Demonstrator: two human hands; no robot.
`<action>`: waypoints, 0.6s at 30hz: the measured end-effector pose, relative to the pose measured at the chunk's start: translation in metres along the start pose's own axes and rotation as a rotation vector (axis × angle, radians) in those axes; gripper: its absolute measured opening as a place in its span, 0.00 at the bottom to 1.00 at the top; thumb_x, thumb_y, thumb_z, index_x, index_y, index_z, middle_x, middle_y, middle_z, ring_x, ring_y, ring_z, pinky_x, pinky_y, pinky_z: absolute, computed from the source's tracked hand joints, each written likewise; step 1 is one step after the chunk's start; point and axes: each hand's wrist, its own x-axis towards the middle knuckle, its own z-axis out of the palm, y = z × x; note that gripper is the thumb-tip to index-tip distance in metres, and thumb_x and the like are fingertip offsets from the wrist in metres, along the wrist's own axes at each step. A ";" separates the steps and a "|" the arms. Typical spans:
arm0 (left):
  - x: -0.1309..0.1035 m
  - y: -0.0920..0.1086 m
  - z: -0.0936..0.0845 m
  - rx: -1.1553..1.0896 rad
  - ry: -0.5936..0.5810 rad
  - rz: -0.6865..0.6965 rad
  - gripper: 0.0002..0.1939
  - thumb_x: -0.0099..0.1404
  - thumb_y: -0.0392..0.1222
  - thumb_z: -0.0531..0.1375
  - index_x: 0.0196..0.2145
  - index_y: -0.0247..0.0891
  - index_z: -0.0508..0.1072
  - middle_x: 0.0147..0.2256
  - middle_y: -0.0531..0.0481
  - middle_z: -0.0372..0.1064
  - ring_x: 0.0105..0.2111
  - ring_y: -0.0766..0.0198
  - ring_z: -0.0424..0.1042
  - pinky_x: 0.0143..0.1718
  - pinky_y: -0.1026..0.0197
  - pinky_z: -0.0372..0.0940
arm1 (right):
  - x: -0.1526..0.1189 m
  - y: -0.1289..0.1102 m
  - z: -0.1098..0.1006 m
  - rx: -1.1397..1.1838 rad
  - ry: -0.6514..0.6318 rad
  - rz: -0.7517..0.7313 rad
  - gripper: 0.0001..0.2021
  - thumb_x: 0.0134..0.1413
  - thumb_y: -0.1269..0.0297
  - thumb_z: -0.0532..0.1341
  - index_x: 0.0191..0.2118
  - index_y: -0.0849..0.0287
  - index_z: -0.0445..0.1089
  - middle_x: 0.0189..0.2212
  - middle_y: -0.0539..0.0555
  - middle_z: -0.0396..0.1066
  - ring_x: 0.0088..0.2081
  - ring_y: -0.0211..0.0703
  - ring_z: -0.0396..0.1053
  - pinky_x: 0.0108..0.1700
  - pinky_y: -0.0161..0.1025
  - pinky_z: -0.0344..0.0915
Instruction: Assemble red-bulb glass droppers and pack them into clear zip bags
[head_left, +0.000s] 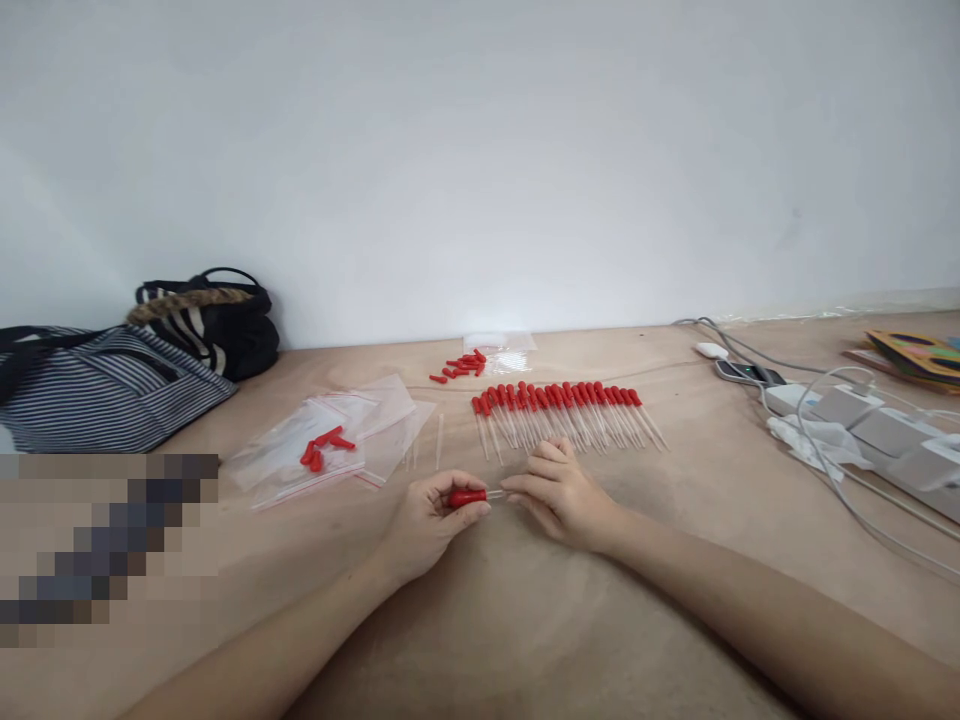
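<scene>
Between the thumb and fingers of my left hand (431,515) is a red rubber dropper bulb (466,497), lying level. A thin clear glass tube (493,494) meets the bulb's open end. My right hand (559,492) pinches that tube, its fingers hiding the far part. Just beyond my hands lies a long row of droppers (566,405), red bulbs pointing away and glass tips toward me. A few loose glass tubes (439,440) rest left of the row. Several loose red bulbs (327,440) sit on clear zip bags (285,480) at the left.
More red bulbs (466,364) lie by another clear bag (510,352) near the wall. Striped bags (127,385) stand at the far left. Chargers on a power strip (885,430), with trailing cables, a phone-like device (746,372) and colourful flat items (919,355) occupy the right.
</scene>
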 end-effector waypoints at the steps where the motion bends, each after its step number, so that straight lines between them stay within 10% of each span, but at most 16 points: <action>1: 0.000 -0.001 0.000 0.011 0.004 0.010 0.10 0.46 0.40 0.64 0.29 0.35 0.72 0.22 0.53 0.71 0.24 0.67 0.69 0.27 0.66 0.66 | -0.001 0.000 0.001 0.029 0.004 0.021 0.10 0.56 0.66 0.52 0.34 0.61 0.69 0.23 0.52 0.66 0.31 0.39 0.55 0.35 0.39 0.51; 18: -0.002 0.006 0.000 0.063 0.032 -0.021 0.12 0.46 0.44 0.65 0.28 0.35 0.72 0.22 0.52 0.72 0.23 0.65 0.69 0.27 0.63 0.66 | -0.003 -0.002 0.007 0.038 0.014 0.034 0.10 0.56 0.64 0.52 0.36 0.60 0.69 0.25 0.54 0.68 0.30 0.39 0.58 0.33 0.38 0.55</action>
